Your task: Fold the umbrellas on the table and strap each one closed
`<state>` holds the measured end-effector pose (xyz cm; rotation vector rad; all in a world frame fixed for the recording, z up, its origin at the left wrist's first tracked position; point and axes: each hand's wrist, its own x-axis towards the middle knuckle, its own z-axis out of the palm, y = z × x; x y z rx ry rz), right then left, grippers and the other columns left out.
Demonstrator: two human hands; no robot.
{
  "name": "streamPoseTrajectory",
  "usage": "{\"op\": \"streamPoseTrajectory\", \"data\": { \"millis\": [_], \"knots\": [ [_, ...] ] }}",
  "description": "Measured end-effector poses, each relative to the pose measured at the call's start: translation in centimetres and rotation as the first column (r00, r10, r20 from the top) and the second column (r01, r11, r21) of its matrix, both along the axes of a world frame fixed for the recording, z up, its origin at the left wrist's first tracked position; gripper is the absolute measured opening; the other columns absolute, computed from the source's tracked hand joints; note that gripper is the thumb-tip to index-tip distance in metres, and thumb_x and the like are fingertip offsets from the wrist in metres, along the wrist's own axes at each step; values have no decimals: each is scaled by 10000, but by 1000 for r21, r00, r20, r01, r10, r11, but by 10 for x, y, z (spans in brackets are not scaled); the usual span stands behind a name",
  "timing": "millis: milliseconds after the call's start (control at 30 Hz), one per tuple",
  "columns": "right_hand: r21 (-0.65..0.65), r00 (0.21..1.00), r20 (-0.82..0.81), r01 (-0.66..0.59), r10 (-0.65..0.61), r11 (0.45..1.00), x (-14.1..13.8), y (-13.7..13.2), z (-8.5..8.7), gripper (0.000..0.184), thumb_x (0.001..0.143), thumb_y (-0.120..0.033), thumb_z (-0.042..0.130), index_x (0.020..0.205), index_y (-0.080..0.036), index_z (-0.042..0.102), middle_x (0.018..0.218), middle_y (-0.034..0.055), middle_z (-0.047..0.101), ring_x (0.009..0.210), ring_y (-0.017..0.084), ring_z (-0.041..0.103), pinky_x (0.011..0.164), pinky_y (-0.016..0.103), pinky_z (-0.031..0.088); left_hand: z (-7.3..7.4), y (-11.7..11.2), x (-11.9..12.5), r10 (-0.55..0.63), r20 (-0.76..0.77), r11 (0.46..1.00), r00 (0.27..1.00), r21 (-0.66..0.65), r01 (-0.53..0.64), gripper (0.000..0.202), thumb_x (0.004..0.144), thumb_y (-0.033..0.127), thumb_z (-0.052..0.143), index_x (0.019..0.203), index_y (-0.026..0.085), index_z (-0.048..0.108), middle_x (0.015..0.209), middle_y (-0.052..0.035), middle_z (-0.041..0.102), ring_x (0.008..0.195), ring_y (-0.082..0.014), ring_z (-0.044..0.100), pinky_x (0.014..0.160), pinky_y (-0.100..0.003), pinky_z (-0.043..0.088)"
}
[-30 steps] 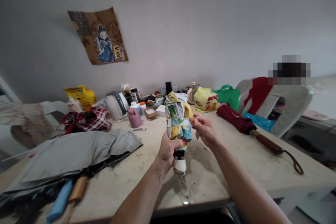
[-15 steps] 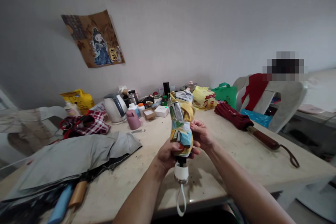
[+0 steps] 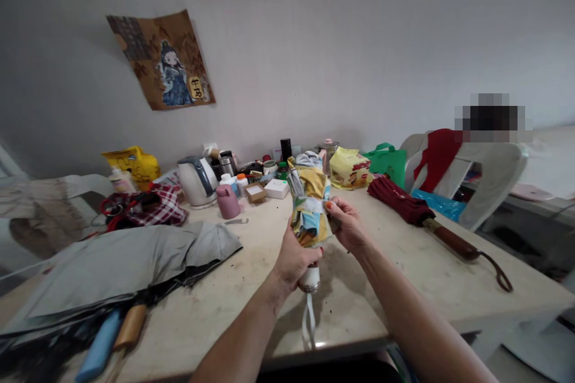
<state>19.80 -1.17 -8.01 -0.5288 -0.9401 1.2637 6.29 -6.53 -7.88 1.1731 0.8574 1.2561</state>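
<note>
A folded umbrella [image 3: 309, 191] with a yellow, blue and white patterned canopy is held upright over the table's front part. Its white handle [image 3: 309, 279] points down toward me, and a white wrist loop hangs from it. My left hand [image 3: 295, 256] is wrapped round the lower canopy just above the handle. At the canopy's right side, my right hand [image 3: 348, 224] pinches the end of the pale strap [image 3: 313, 205] that runs round the folded cloth. The fingers behind the umbrella are partly hidden.
On the table [image 3: 215, 311], a grey umbrella [image 3: 126, 269] lies left and a dark red umbrella [image 3: 399, 200] right. A kettle [image 3: 195, 182], pink cup [image 3: 228, 201], small boxes and bags stand at the back. Beyond the right end, a person sits by a white chair [image 3: 494, 179].
My left hand has shifted its grip on the lower canopy, its thumb now lower, near the handle. The umbrella has turned slightly. My right hand stays at the strap.
</note>
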Motion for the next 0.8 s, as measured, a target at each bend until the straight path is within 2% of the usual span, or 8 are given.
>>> {"op": "streamPoseTrajectory", "data": {
  "millis": [67, 133, 267, 367, 467, 533, 633, 800],
  "knots": [
    [68, 999, 38, 37, -39, 997, 6, 0, 5, 398, 547, -409, 893, 547, -181, 566, 909, 17, 643, 665, 102, 488, 574, 235, 393, 5, 2, -6, -22, 22, 1000, 1000, -7, 22, 486, 454, 86, 657, 920, 156, 537, 708, 16, 611, 552, -103, 505, 454, -205, 399],
    [125, 991, 83, 91, -101, 988, 12, 1, 7, 377, 564, -407, 882, 546, -181, 581, 1024, 32, 637, 735, 122, 499, 623, 257, 398, 7, 5, -10, -9, 47, 1000, 999, -4, 9, 484, 447, 90, 659, 908, 159, 529, 680, 29, 594, 533, -99, 487, 436, -205, 388],
    [175, 977, 117, 155, -177, 972, 18, 1, 9, 335, 570, -418, 865, 558, -193, 617, 827, 23, 615, 677, 124, 451, 600, 267, 346, 4, 12, -13, 38, 45, 999, 998, 1, -38, 598, 451, 86, 681, 1016, 173, 506, 740, 33, 611, 523, -94, 487, 432, -211, 396],
    [134, 972, 140, 169, -188, 976, 21, 0, 11, 319, 544, -418, 871, 569, -197, 642, 613, -12, 533, 572, 104, 398, 548, 259, 282, 2, 13, -14, 75, 14, 997, 997, 22, -75, 678, 456, 68, 682, 1095, 192, 491, 809, 23, 632, 559, -103, 525, 452, -207, 414],
    [96, 972, 151, 168, -181, 981, 23, 0, 12, 330, 528, -423, 874, 557, -193, 639, 535, -28, 484, 518, 91, 372, 518, 256, 238, 3, 11, -17, 66, 19, 997, 998, 26, -66, 661, 455, 72, 695, 1074, 190, 496, 773, 27, 620, 556, -105, 525, 451, -205, 409],
    [67, 982, 125, 136, -143, 988, 22, 0, 12, 337, 504, -410, 887, 558, -191, 637, 559, -21, 511, 526, 89, 384, 518, 250, 258, 6, 8, -18, 2, 78, 1000, 997, 27, -4, 595, 458, 96, 712, 1011, 178, 509, 704, 34, 594, 520, -95, 495, 439, -201, 382],
    [23, 999, 46, 25, -27, 999, 15, -2, 11, 358, 484, -366, 904, 538, -182, 602, 681, 2, 590, 568, 89, 417, 528, 241, 315, 8, 2, -19, -196, 189, 980, 962, 65, 187, 425, 483, 166, 734, 855, 147, 531, 597, 33, 518, 465, -65, 422, 424, -189, 305],
    [26, 973, -62, -223, 224, 975, -2, -9, 5, 425, 513, -350, 894, 480, -181, 505, 507, -36, 433, 494, 81, 346, 471, 225, 280, 0, -2, -16, -501, 377, 855, 779, 71, 514, 345, 491, 250, 751, 739, 124, 548, 584, 35, 408, 423, 4, 256, 375, -164, 160]
  ]
}}
